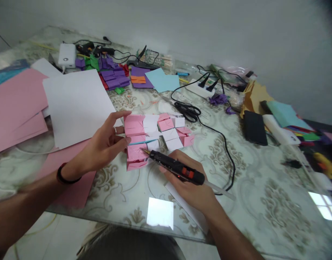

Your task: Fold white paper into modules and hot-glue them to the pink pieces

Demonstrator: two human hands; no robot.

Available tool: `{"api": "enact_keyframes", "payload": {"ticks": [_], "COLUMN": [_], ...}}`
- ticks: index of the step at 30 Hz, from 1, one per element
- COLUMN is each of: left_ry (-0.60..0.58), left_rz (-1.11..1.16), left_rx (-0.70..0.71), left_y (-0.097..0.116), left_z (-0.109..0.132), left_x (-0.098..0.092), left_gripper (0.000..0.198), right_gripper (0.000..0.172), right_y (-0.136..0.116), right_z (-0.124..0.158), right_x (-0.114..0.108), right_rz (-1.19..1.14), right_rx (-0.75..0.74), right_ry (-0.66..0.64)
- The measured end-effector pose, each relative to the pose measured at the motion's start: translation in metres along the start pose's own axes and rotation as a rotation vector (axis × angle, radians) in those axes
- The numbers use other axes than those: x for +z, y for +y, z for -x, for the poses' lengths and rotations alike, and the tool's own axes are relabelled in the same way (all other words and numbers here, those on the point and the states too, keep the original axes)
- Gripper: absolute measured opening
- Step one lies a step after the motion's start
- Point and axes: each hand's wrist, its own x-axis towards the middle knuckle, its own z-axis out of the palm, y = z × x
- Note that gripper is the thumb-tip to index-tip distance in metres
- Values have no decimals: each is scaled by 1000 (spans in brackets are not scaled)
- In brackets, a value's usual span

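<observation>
My right hand [187, 177] is wrapped round a black hot glue gun [177, 167] with a red-orange switch. A glue stick [220, 190] pokes out of its back end, and the brass nozzle rests at or just over a pink folded piece. That piece belongs to a patchwork of folded pink and white paper [170, 134] lying on the table, with a thin blue strip across its left part. At the patchwork's left edge, my left hand [110, 139] pinches the pink paper between thumb and fingers.
White sheets [79, 108] and pink sheets [17, 108] spread over the left side. Black scissors [189, 111] lie behind the patchwork, beside the cord running to a white power strip [200, 88]. Purple folded papers [112, 76] sit at the back, and a black phone-like slab [254, 127] lies right.
</observation>
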Motion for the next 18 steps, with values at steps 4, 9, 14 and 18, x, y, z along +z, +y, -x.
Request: {"api": "enact_keyframes", "payload": {"ticks": [4,9,14,18], "left_ry": [-8,-11,-1,12], "left_rz": [-29,-22,-10,35], "left_rx": [7,5,26,25], "left_y": [0,-2,-7,-11], "left_z": [0,0,-2,-5], "left_x": [-2,-3,-5,-8], "left_gripper": [62,64,63,64], "right_gripper": [27,26,26,24], "right_y": [-2,-1,-4,1], "right_z": [-2,-4,-5,-2], "right_x": [-4,-5,-7,-12], "right_rz": [-27,-7,0,-31], "right_rx": [11,-20,-49,6], "right_ry": [-13,-67,-18,-13]}}
